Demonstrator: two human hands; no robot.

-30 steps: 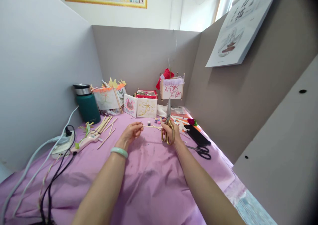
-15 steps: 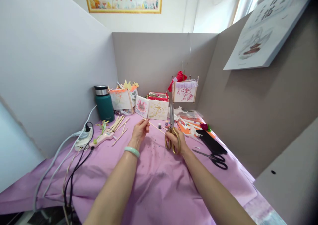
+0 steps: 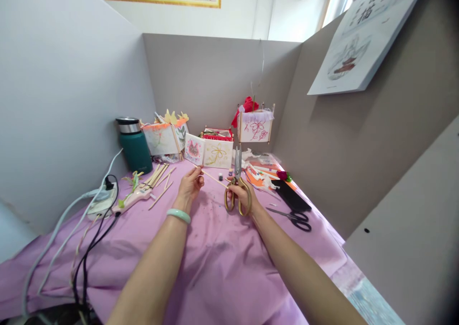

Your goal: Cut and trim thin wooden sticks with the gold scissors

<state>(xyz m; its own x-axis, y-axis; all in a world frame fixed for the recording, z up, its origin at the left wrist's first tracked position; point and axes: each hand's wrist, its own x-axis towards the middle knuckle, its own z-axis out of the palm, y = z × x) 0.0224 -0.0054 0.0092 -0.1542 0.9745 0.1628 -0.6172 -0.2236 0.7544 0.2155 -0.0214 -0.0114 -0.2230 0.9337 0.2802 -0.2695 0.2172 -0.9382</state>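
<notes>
My left hand [image 3: 191, 185] pinches one end of a thin wooden stick [image 3: 214, 178], which slants down to the right. The stick's other end meets the fingers of my right hand [image 3: 244, 196]. That hand is closed round a pair of scissors [image 3: 238, 172] with gold handles, blades pointing up and slightly parted. A light green bangle [image 3: 178, 215] circles my left wrist. Beyond the hands stand two drawn cards [image 3: 218, 153] and a red-trimmed box [image 3: 217, 133]. Several loose wooden sticks [image 3: 161, 195] lie left of my left hand, beside a pink glue gun [image 3: 134, 198].
A green flask [image 3: 134, 148] stands at the left by a power strip [image 3: 103, 203] with cables. Black-handled scissors [image 3: 294, 217] and a black phone [image 3: 291, 196] lie at the right. A decorated box [image 3: 255, 128] hangs at the back; grey partitions [image 3: 222, 76] enclose the purple cloth [image 3: 215, 267].
The view has shifted, so everything sits further left and a little higher in the picture. Both hands still hold the stick and the gold-handled scissors in nearly the same pose.
</notes>
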